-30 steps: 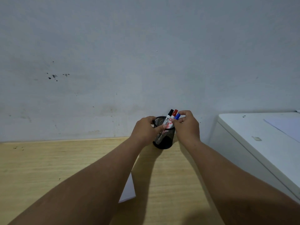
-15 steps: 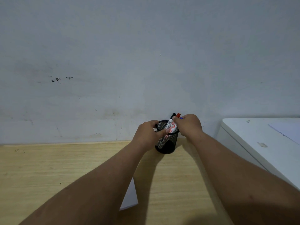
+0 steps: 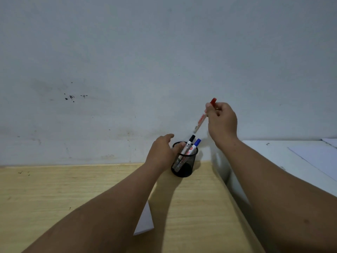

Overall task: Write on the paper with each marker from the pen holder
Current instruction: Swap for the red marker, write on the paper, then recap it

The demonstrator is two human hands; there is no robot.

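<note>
A grey wall (image 3: 164, 61), marked by a few dark specks well to the left of the left hand, fills the scene behind both hands. Below it a pale wooden worktop (image 3: 45, 194) is seen under the two forearms, and a white cabinet (image 3: 284, 157) is set just beside it, under and to the right of the right forearm, with a pale sheet (image 3: 319, 157) laid on its top. A corner of white paper (image 3: 145, 223) is seen lying on the worktop, largely hidden beneath the left forearm, well nearer the wearer than either hand. The black mesh pen holder (image 3: 184, 166) is stood on the worktop near the wall, touched on its left side and rim by the left hand (image 3: 161, 153), whose fingers are loosely spread, the thumb raised apart from the rest. The right hand (image 3: 222, 121) is held above and to the right of the pen holder, clear of it, and the red marker (image 3: 200, 121) is pinched near its capped upper end between thumb and fingertips, the barrel slanted down to the left toward the holder without touching it. Two markers are left in the holder, leaning to the right just beside the left hand's fingers: a black-capped marker (image 3: 189, 144) and, touching it on the right, a blue-capped marker (image 3: 196, 144).
</note>
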